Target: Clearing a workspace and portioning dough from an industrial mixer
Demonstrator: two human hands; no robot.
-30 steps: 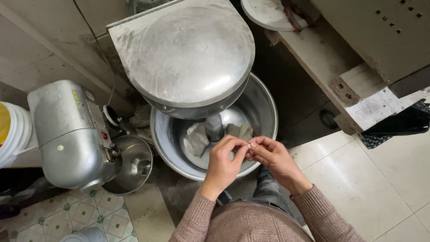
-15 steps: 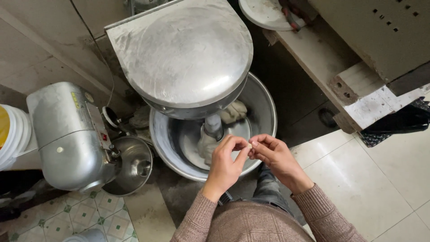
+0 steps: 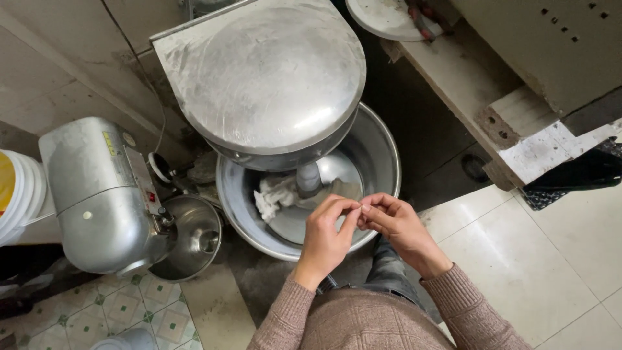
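Above one mixer bowl [image 3: 382, 152], two hands, left hand [image 3: 326, 240], right hand [image 3: 395, 227], fingertips pinched together, perhaps on dough.

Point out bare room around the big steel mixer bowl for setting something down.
Free: pale glossy floor tiles right of the right hand, below the black mat. Crowded: the round steel mixer bowl holds dough; the left hand hovers at its rim; a smaller grey mixer fills the left.
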